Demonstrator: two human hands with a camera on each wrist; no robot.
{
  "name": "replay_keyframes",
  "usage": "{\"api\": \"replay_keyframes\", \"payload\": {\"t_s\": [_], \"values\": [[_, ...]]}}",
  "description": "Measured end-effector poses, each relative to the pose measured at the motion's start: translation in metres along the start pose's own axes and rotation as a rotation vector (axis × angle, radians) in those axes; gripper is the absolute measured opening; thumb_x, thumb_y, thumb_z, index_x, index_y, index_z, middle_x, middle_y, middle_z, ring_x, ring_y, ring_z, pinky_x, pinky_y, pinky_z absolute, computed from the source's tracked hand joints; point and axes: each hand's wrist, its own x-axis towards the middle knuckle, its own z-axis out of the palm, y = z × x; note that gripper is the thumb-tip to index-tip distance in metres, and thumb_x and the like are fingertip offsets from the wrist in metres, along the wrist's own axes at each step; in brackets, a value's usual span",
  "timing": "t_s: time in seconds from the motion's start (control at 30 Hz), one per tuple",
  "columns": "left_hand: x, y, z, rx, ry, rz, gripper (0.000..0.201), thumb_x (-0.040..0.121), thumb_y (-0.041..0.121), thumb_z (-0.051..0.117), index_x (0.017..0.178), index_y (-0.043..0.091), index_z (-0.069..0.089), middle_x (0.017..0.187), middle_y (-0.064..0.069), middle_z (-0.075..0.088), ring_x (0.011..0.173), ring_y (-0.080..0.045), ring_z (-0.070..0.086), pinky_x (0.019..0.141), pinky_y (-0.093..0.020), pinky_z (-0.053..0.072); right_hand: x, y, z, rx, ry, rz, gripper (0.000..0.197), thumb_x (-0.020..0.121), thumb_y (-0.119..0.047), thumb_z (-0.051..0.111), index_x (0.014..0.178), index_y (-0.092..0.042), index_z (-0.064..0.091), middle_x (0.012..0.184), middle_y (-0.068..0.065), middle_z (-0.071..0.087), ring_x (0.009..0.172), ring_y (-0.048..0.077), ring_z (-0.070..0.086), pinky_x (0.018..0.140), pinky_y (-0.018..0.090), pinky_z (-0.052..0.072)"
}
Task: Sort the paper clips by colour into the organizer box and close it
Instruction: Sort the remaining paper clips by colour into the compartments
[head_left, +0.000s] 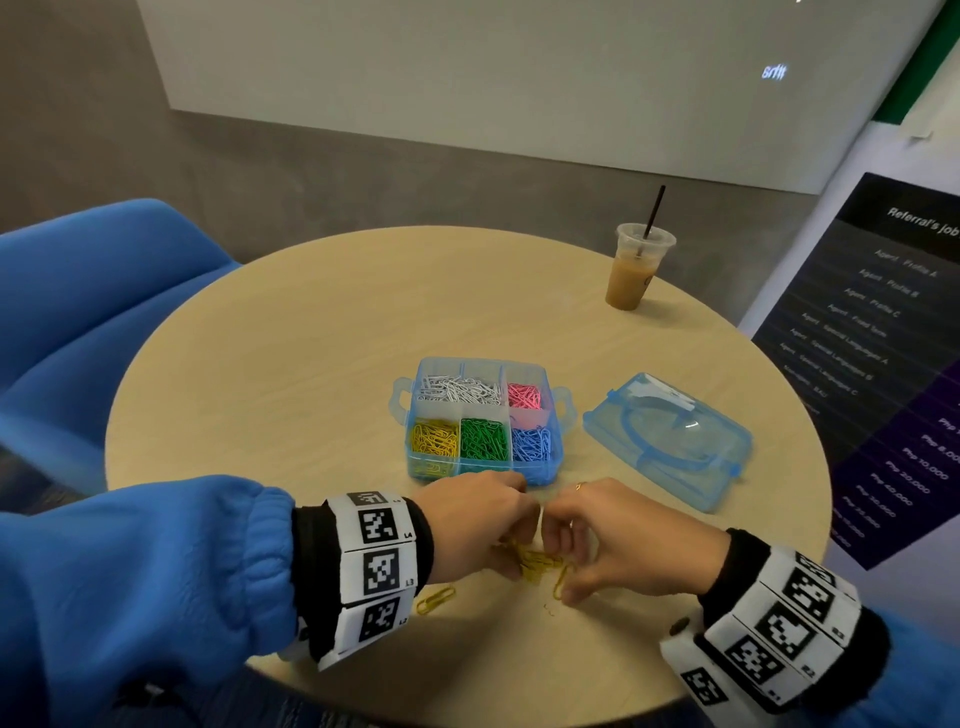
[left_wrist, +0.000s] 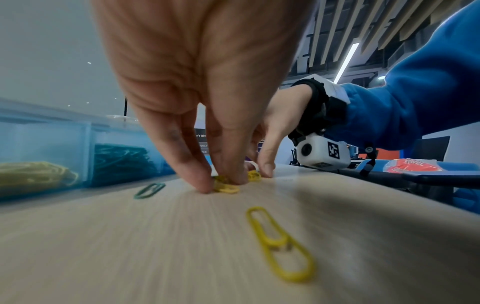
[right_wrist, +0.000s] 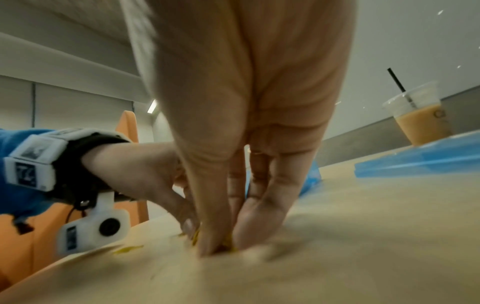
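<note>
The blue organizer box (head_left: 550, 470) stands open in the middle of the round table, with white, pink, yellow, green and blue clips in separate compartments. Just in front of it both hands meet over a small heap of yellow paper clips (head_left: 537, 564). My left hand (head_left: 511, 545) pinches clips from the heap (left_wrist: 227, 188) with its fingertips on the tabletop. My right hand (head_left: 558, 551) has thumb and fingers closed on yellow clips (right_wrist: 228, 244) from the other side. Two linked yellow clips (left_wrist: 280, 244) and a green clip (left_wrist: 149, 190) lie loose nearby.
The box's clear blue lid (head_left: 670, 441) lies upside down to the right of the box. An iced drink cup (head_left: 636, 270) with a straw stands at the table's far right. A blue chair (head_left: 78, 312) sits to the left, and a dark banner (head_left: 883, 338) stands at the right.
</note>
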Motion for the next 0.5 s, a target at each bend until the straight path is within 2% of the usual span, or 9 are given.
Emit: {"api": "replay_keyframes", "payload": {"t_s": [0.07, 0.13, 0.2, 0.27, 0.33, 0.4, 0.5], "values": [[0.003, 0.000, -0.001, -0.014, 0.006, 0.019, 0.028, 0.087, 0.030, 0.069, 0.110, 0.016, 0.062, 0.112, -0.001, 0.051, 0.099, -0.019, 0.055, 0.084, -0.030, 0.045, 0.001, 0.000, 0.003, 0.057, 0.027, -0.008, 0.032, 0.070, -0.022, 0.085, 0.074, -0.032, 0.055, 0.074, -0.012, 0.059, 0.075, 0.013, 0.064, 0.070, 0.028, 0.055], [0.005, 0.001, -0.002, 0.002, 0.019, 0.038, 0.022, 0.090, 0.023, 0.066, 0.110, 0.016, 0.063, 0.112, -0.001, 0.051, 0.099, -0.019, 0.055, 0.082, -0.027, 0.043, 0.002, 0.002, 0.005, 0.118, 0.046, -0.002, 0.028, 0.076, -0.014, 0.080, 0.072, -0.030, 0.056, 0.068, -0.012, 0.059, 0.069, 0.021, 0.066, 0.062, 0.031, 0.057], [0.005, 0.003, -0.001, 0.038, 0.026, 0.040, 0.020, 0.091, 0.020, 0.064, 0.110, 0.016, 0.064, 0.113, -0.002, 0.051, 0.100, -0.019, 0.055, 0.079, -0.026, 0.041, 0.003, 0.003, 0.007, 0.115, 0.043, 0.007, 0.025, 0.080, -0.015, 0.076, 0.072, -0.029, 0.056, 0.067, -0.011, 0.058, 0.065, 0.022, 0.065, 0.055, 0.026, 0.053], [0.006, 0.004, 0.000, 0.050, 0.026, 0.028, 0.020, 0.090, 0.019, 0.063, 0.110, 0.016, 0.064, 0.114, -0.002, 0.051, 0.101, -0.020, 0.054, 0.078, -0.026, 0.040, 0.005, 0.004, 0.009, 0.050, 0.035, -0.004, 0.025, 0.083, -0.019, 0.073, 0.072, -0.031, 0.054, 0.070, -0.013, 0.055, 0.064, 0.010, 0.058, 0.059, 0.019, 0.047], [0.005, 0.002, 0.001, 0.025, 0.032, 0.024, 0.019, 0.089, 0.018, 0.063, 0.108, 0.016, 0.066, 0.113, -0.002, 0.053, 0.101, -0.021, 0.055, 0.082, -0.029, 0.045, 0.004, 0.003, 0.012, -0.028, 0.042, -0.036, 0.018, 0.085, -0.021, 0.070, 0.077, -0.028, 0.056, 0.073, -0.012, 0.053, 0.068, 0.005, 0.051, 0.065, 0.018, 0.043], [0.004, 0.000, 0.001, 0.006, 0.040, 0.027, 0.018, 0.090, 0.017, 0.063, 0.106, 0.016, 0.069, 0.112, -0.002, 0.055, 0.100, -0.020, 0.056, 0.087, -0.033, 0.047, 0.002, 0.000, 0.013, -0.102, 0.056, -0.051, 0.006, 0.088, -0.022, 0.066, 0.086, -0.023, 0.061, 0.081, -0.007, 0.054, 0.076, 0.010, 0.051, 0.071, 0.023, 0.043], [0.004, -0.001, 0.001, 0.002, 0.042, 0.028, 0.021, 0.090, 0.024, 0.066, 0.109, 0.016, 0.067, 0.112, -0.001, 0.055, 0.101, -0.019, 0.056, 0.085, -0.029, 0.046, -0.003, -0.001, 0.013, -0.183, 0.061, -0.046, 0.006, 0.092, -0.022, 0.058, 0.088, -0.021, 0.054, 0.090, -0.001, 0.055, 0.085, 0.020, 0.054, 0.076, 0.031, 0.046]]}}
